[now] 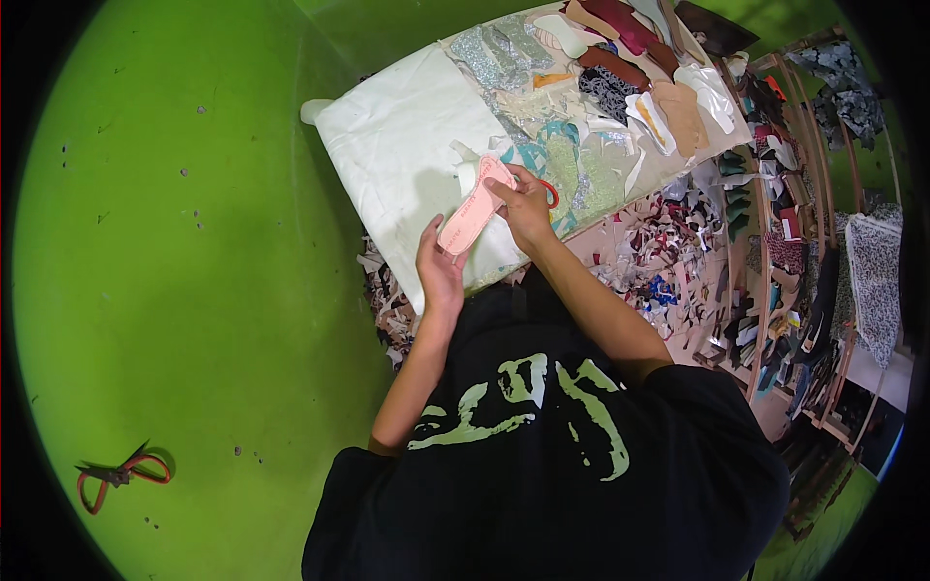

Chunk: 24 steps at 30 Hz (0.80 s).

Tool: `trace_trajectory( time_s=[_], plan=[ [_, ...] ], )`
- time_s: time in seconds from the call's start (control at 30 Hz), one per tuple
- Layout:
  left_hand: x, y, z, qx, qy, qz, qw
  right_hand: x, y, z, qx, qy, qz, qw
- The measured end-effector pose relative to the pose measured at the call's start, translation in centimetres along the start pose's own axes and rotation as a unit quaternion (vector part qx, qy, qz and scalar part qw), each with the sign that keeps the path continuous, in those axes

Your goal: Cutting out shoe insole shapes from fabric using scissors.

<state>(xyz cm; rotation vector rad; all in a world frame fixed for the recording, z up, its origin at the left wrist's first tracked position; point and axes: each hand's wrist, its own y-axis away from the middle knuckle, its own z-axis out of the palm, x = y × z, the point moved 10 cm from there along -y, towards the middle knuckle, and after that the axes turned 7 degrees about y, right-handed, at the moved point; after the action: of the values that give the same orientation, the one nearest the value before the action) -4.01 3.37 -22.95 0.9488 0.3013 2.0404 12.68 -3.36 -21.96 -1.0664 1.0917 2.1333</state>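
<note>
A white sheet [392, 121] spreads across the top centre of the frame. Above mid-frame, your right hand [526, 215] pinches the upper end, and your left hand [441, 278] grips the lower end, of a pink sole-shaped piece [472, 213]. A red loop [554, 196] shows beside your right hand.

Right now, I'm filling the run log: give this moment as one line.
right grip: pinching pink sole-shaped piece, upper end | left grip: on its lower end | beneath: white sheet | far left: red-handled scissors
</note>
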Motion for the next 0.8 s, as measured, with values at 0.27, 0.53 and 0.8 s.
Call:
trace_trajectory(
  time_s=[0.27,0.53,0.8],
  plan=[
    [0.2,-5.7,2.0,-0.078,-0.242,-0.037,0.966,0.4,-2.0,0.6,-0.116,0.104,-0.007,0.988],
    [-1.8,-9.2,2.5,-0.059,-0.143,0.0,0.988,0.0,-4.8,-5.7,-0.021,-0.055,0.016,0.998],
    [-4.4,-9.6,6.1,-0.013,0.155,-0.109,0.982,1.5,-6.0,-9.1,-0.074,0.145,0.151,0.975]
  ],
)
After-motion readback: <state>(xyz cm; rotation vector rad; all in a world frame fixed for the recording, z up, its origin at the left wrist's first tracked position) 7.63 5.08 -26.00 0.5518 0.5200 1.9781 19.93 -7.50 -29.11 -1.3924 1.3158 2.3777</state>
